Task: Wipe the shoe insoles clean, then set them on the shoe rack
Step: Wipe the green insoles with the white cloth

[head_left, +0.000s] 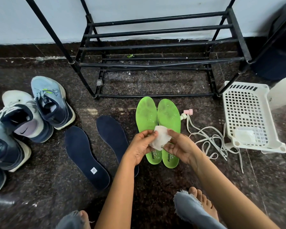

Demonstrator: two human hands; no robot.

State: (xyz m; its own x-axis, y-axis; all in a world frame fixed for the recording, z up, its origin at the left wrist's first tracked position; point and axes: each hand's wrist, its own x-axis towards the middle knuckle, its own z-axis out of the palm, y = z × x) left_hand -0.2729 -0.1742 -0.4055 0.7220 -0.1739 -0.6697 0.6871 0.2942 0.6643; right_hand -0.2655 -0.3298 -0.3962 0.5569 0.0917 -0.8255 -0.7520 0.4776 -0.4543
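Insoles lie in two pairs on the dark speckled floor (155, 179) in front of you. The green insoles (168, 116) sit side by side straight ahead, their inner edges touching. Their long axes run away from you, with the toes pointing at the shoe rack (155, 45) and the heels, printed with black lettering, nearest you. Their toe halves look grey and smudged.

The navy insoles (86, 156) lie left of the green pair, apart from each other and both slanted. Their toes point away from you and lean left, and their heels come toward you and to the right. The nearer one shows a small white label at its heel. Your left forearm hides the heel of the other.

Your left grip (141, 146) and right grip (180, 146) meet over the heel halves of the green pair. Each pinches a crumpled white wipe (160, 138) between thumb and curled fingers, the left at its left edge and the right at its right edge. You cannot tell from this view whether the wipe touches the insoles beneath.

The rack stands on its black bars at the floor's far edge, against the pale wall (139, 7). Just right of the green pair lies a small pink-capped piece (187, 113), with white laces (211, 139) tangled beside it. Past them is a white slotted basket (248, 103). Sneakers (51, 101) crowd the floor's left side, openings up.
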